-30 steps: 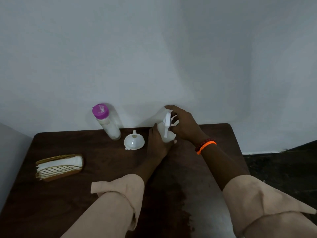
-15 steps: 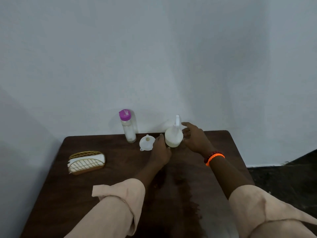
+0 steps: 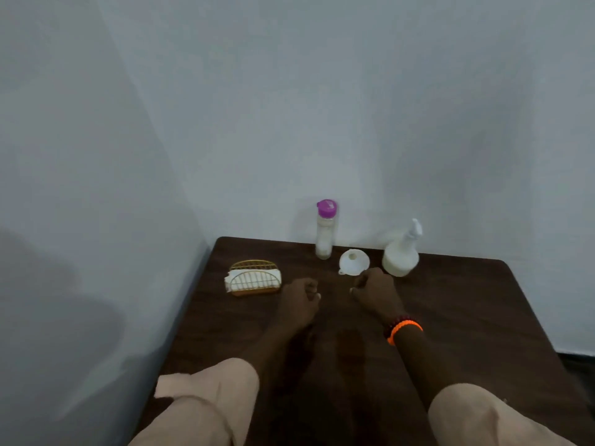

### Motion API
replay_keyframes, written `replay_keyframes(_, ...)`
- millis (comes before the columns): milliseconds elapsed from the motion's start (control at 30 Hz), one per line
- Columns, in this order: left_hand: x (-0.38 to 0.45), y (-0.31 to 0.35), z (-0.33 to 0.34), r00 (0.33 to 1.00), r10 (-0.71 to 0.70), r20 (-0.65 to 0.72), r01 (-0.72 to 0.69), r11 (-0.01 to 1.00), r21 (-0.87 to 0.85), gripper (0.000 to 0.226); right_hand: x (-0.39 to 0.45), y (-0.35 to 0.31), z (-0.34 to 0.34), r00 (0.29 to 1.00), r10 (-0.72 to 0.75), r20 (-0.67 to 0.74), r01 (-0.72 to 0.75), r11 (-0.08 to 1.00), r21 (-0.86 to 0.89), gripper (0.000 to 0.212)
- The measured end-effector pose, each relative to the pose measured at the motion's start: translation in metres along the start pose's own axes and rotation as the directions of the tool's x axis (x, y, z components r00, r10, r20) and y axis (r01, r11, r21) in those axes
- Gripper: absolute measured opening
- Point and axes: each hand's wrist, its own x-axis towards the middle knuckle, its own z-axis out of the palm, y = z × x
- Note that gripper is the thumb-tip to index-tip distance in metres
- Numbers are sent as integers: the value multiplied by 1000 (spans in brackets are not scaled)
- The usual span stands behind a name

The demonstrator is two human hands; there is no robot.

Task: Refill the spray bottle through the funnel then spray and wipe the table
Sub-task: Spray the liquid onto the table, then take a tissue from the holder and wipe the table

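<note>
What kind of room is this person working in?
Probably a plain room corner, perhaps at home; hard to say more. A dark wooden table stands against bare pale walls, holding a spray bottle, a funnel and a napkin holder.

The table (image 3: pixel 450 317) looks like dark wood with a faint grain, mostly matt, with a soft sheen down its middle. At the far edge the spray bottle (image 3: pixel 401 255) is milky, translucent plastic, smooth (its trigger head too blurred to judge). The funnel (image 3: pixel 353 261) is white plastic, smooth. The tall bottle (image 3: pixel 324 233) is clear plastic with a glossy purple cap. At the left, the holder (image 3: pixel 254 278) is gold wire metal, with white paper or cloth inside. The sleeves (image 3: pixel 209 403) are matt beige cloth.
</note>
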Motion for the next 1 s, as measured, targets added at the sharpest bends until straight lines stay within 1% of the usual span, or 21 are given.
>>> replay_keyframes(100,-4,-39,-44,995,-42,-91,39,999,-32,13,4,-30,30,997,-34,66,34,999,-2,16)
replay_keyframes(167,-4,-66,-72,981,-85,-176,77,996,-52,7,13,-43,52,993,-59,102,58,998,11,12)
replay_keyframes(267,7,-104,-101,951,-137,-277,122,990,-70,7,27,-57,77,987,-76,143,78,997,-10,11)
replay_keyframes(367,29,-133,-116,939,-150,-310,136,988,-66,10,43,-68,95,977,-112,180,120,992,-31,8)
replay_keyframes(433,43,-149,-120,938,-142,-315,133,990,-49,11,56,-72,106,971,-130,199,139,990,-29,8)
replay_keyframes(500,56,-160,-121,943,-89,-320,105,994,34,14,68,-74,115,965,-160,208,172,984,-38,11)
replay_keyframes(567,66,-167,-123,960,-1,-281,44,989,144,17,76,-80,121,951,-199,236,219,974,-59,13)
replay_keyframes(633,75,-170,-126,977,94,-193,-41,964,264,18,86,-81,129,930,-234,284,262,963,-67,17)
replay_keyframes(733,85,-178,-127,976,209,-60,-172,910,377,19,97,-83,137,887,-295,355,352,930,-108,22)
replay_keyframes(800,90,-185,-126,970,244,4,-224,883,413,25,105,-82,142,862,-337,379,406,906,-119,25)
replay_keyframes(867,91,-186,-128,964,258,58,-256,851,459,34,109,-85,144,847,-342,407,429,892,-143,30)
replay_keyframes(933,98,-189,-130,960,257,113,-279,837,470,40,114,-85,148,835,-347,427,450,877,-167,34)
replay_keyframes(1000,102,-194,-130,947,289,141,-320,800,508,50,116,-84,151,824,-345,450,466,864,-191,36)
